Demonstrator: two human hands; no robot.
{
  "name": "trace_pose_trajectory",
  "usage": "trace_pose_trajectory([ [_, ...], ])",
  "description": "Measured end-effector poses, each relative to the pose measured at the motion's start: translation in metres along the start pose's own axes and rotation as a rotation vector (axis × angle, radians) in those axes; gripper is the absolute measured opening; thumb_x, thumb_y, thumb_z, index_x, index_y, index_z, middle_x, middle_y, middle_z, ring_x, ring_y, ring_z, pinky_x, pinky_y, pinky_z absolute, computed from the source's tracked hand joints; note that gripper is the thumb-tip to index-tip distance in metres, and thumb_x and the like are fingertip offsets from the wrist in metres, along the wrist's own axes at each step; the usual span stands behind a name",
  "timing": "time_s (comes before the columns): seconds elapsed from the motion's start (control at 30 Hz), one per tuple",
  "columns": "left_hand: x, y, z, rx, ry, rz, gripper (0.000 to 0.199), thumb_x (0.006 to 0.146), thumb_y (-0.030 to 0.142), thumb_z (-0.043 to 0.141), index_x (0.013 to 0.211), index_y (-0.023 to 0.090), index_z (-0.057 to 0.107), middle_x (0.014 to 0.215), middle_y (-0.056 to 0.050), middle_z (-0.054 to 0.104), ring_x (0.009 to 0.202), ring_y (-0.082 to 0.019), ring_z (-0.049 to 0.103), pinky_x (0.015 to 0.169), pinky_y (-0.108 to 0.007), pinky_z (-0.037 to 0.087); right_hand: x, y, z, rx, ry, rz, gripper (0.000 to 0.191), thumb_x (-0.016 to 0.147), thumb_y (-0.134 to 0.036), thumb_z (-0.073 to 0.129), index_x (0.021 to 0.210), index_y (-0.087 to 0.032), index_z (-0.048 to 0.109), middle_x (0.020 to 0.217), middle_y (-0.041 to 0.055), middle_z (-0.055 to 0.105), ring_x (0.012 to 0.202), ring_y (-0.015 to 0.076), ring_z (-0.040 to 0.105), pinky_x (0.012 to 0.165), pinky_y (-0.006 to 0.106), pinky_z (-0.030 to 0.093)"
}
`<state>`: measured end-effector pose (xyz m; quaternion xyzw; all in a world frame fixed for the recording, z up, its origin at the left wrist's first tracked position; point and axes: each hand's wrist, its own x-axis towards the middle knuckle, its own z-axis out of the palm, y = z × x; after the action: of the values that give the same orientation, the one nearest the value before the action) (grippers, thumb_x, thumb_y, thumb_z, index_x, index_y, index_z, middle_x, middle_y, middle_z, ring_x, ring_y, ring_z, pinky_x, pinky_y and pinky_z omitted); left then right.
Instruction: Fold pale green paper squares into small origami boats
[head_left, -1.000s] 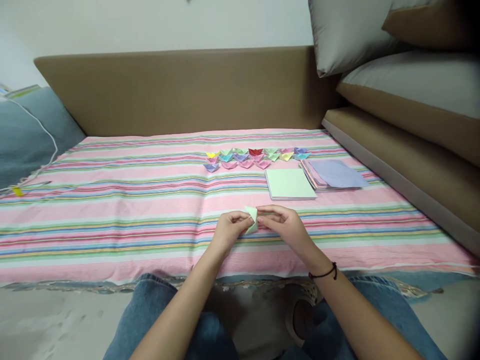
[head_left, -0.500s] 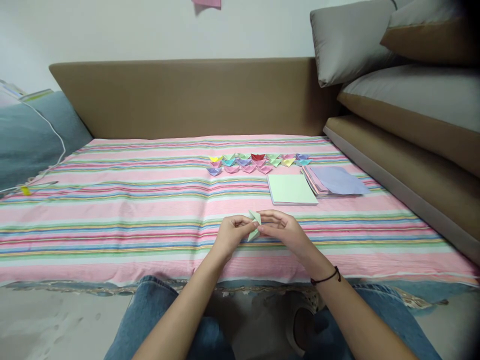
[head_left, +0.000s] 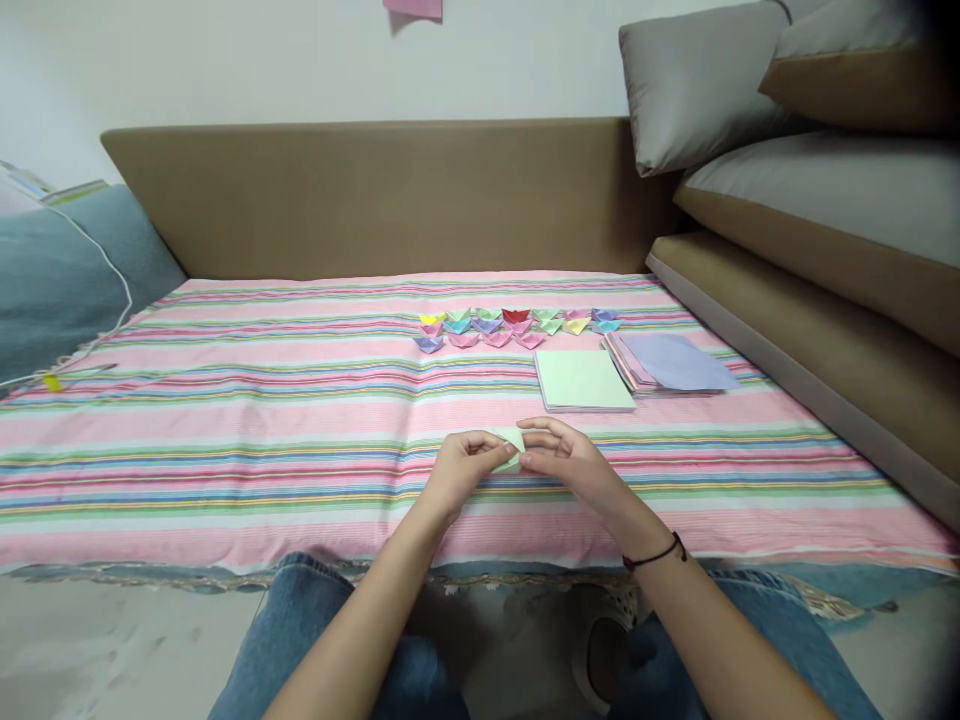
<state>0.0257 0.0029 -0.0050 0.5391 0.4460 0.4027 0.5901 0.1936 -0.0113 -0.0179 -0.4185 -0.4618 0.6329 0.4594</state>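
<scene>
A small folded piece of light green paper is held between my two hands, above the striped cloth. My left hand pinches its left side, with the thumb lying across the front. My right hand grips the right edge between thumb and fingers. Part of the paper is hidden behind the fingers. Just beyond the hands lies a stack of light green square paper. Behind it are rows of small folded paper boats in several colours.
A second stack of paper, purple sheet on top, lies right of the green stack. Large cushions are piled along the right side. A white cable runs down the left. The striped cloth ends just before my knees.
The green paper has changed shape between my fingers: its pointed ends stood up and down before, and it now looks flatter and wider. Both hands stay in nearly the same place.
</scene>
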Motion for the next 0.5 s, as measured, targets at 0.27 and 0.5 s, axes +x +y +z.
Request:
trace_pose_trajectory([
  [0.27, -0.0004, 0.0029, -0.0017, -0.025, 0.038, -0.022, 0.018, 0.057, 0.032, 0.072, 0.057, 0.014, 0.066, 0.058, -0.002, 0.063, 0.061, -0.014, 0.053, 0.064, -0.026, 0.040, -0.0005, -0.0042, -0.0011, -0.027, 0.025, 0.024, 0.051, 0.058, -0.031, 0.078, 0.103, -0.021, 0.056, 0.093, 0.0053, 0.065, 0.081, 0.0187, 0.064, 0.074, 0.031, 0.052],
  [0.5, 0.0004, 0.0015, -0.0065, 0.000, 0.034, -0.050, 0.016, 0.059, 0.030, 0.071, 0.058, 0.014, 0.067, 0.062, -0.002, 0.063, 0.065, -0.015, 0.054, 0.066, -0.026, 0.039, 0.0002, -0.0022, -0.0027, -0.029, 0.035, 0.016, 0.051, 0.057, -0.031, 0.079, 0.102, -0.021, 0.056, 0.094, 0.0064, 0.067, 0.083, 0.0198, 0.064, 0.073, 0.031, 0.051],
])
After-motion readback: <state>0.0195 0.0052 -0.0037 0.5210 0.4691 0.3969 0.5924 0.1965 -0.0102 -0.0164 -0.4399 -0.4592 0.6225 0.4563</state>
